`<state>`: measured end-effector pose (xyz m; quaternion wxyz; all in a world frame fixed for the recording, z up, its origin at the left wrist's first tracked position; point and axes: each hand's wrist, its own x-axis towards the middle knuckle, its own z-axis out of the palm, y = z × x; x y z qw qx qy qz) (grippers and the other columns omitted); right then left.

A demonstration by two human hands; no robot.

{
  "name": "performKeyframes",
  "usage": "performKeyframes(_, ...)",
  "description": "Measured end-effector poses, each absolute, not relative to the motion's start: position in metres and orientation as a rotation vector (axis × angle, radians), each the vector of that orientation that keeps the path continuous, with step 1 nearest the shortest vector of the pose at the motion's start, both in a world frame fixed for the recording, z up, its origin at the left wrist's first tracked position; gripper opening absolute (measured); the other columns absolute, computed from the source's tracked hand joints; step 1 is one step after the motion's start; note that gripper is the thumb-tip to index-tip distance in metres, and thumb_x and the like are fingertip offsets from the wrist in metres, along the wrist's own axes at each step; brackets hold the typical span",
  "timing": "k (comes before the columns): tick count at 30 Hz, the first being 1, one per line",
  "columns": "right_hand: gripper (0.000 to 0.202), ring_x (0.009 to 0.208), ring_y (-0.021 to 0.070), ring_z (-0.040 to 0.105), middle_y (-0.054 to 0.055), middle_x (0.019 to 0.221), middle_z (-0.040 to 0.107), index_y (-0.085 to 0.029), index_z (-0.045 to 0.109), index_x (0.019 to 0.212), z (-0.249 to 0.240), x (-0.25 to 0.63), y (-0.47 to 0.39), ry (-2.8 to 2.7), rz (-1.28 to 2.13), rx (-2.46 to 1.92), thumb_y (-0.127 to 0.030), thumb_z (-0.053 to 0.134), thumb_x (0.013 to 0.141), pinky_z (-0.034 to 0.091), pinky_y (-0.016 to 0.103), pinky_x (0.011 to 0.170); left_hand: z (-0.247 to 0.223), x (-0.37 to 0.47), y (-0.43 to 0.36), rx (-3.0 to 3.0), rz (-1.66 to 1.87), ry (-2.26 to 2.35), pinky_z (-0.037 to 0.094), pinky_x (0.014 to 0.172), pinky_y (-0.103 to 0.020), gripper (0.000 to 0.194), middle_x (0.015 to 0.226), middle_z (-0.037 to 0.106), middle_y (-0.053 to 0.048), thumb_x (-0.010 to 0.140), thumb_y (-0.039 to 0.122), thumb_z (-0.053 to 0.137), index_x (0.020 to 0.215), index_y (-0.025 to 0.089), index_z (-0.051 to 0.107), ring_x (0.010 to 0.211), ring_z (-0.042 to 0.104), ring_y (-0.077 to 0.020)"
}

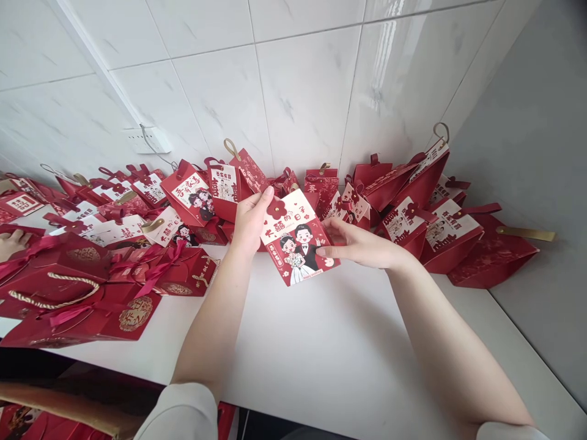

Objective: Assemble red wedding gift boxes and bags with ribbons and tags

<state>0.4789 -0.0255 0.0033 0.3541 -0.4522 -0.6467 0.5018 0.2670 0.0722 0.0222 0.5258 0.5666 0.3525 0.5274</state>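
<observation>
Between my hands is a red and cream wedding favor box (pixel 296 244), tilted, its front printed with a cartoon bride and groom and topped by a red flower fastener. My left hand (pixel 252 217) pinches its upper left edge, thumb in front. My right hand (pixel 360 244) grips the right side, with the thumb on the printed front and fingers partly hidden behind. The box is held above the white table (pixel 321 342). Just behind it stand similar red favor boxes (pixel 227 186) with ribbon loops.
More favor boxes (pixel 452 229) crowd along the tiled wall (pixel 302 85). Larger red gift boxes (pixel 68 269) with bows and a rope handle are at left. Another person's hand (pixel 13 244) shows at the left edge. A cardboard carton (pixel 68 406) holds red items below the table's front edge.
</observation>
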Motion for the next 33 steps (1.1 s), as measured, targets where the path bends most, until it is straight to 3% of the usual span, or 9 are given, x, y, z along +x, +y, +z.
performKeyframes(3,0.046,0.109,0.0242,0.062,0.006,0.12,0.065,-0.024,0.055,0.118,0.005,0.479,-0.027,-1.761,1.321,-1.175,-0.044,0.07,0.08,0.054,0.039,0.089,0.024,0.267,0.069,1.417,1.231,0.829,0.051,0.058,-0.028,0.042,0.068,0.067,-0.003,0.075,0.061,0.066,0.074,0.019,0.064,0.062,0.065,-0.0164)
performKeyframes(7,0.044,0.102,0.0264,0.065,0.005,0.111,0.069,-0.025,0.059,0.113,-0.001,0.479,-0.024,-1.894,1.103,-1.383,-0.039,0.075,0.075,0.054,0.039,0.085,0.023,0.265,0.068,1.603,1.129,0.869,0.046,0.054,-0.026,0.04,0.066,0.066,-0.003,0.078,0.058,0.065,0.072,0.019,0.066,0.058,0.061,-0.0159)
performKeyframes(12,0.031,0.101,0.0268,0.066,0.008,0.11,0.069,-0.022,0.061,0.105,-0.011,0.481,-0.019,-2.098,0.908,-1.558,-0.031,0.071,0.077,0.051,0.037,0.086,0.021,0.256,0.072,1.995,0.473,0.961,0.035,0.048,-0.023,0.041,0.06,0.062,-0.001,0.077,0.056,0.065,0.063,0.017,0.064,0.051,0.053,-0.0131)
performKeyframes(15,0.031,0.1,0.0259,0.065,0.008,0.108,0.07,-0.023,0.06,0.108,-0.009,0.479,-0.02,-2.114,0.894,-1.511,-0.033,0.069,0.079,0.051,0.036,0.084,0.024,0.25,0.074,2.087,0.167,0.939,0.039,0.051,-0.023,0.036,0.073,0.069,-0.002,0.072,0.054,0.07,0.075,0.018,0.072,0.062,0.06,-0.0162)
performKeyframes(20,0.017,0.087,0.0228,0.066,0.004,0.093,0.071,-0.024,0.063,0.101,-0.004,0.467,-0.022,-2.027,0.754,-1.444,-0.034,0.059,0.088,0.049,0.032,0.074,0.032,0.235,0.079,2.236,0.205,0.969,0.041,0.055,-0.022,0.033,0.078,0.07,-0.001,0.057,0.041,0.082,0.081,0.02,0.075,0.068,0.061,-0.0172)
performKeyframes(23,0.016,0.075,0.0202,0.064,0.003,0.082,0.069,-0.023,0.063,0.092,-0.006,0.463,-0.02,-2.03,0.657,-1.465,-0.031,0.049,0.093,0.045,0.03,0.067,0.032,0.223,0.086,2.235,0.155,0.967,0.042,0.057,-0.022,0.025,0.075,0.069,-0.001,0.058,0.035,0.08,0.077,0.02,0.075,0.067,0.061,-0.0173)
performKeyframes(28,0.019,0.07,0.0186,0.06,0.003,0.077,0.066,-0.022,0.06,0.092,-0.012,0.464,-0.016,-2.061,0.589,-1.495,-0.029,0.043,0.094,0.04,0.027,0.062,0.024,0.214,0.094,2.116,0.086,0.915,0.049,0.063,-0.025,0.024,0.088,0.075,-0.003,0.058,0.031,0.078,0.08,0.022,0.076,0.077,0.068,-0.0223)
performKeyframes(33,0.019,0.065,0.017,0.056,0.0,0.072,0.063,-0.023,0.057,0.088,-0.015,0.464,-0.015,-2.082,0.558,-1.498,-0.027,0.04,0.095,0.038,0.026,0.061,0.019,0.217,0.094,2.091,0.271,0.965,0.047,0.056,-0.024,0.016,0.064,0.07,0.0,0.047,0.024,0.081,0.058,0.019,0.071,0.062,0.065,-0.0199)
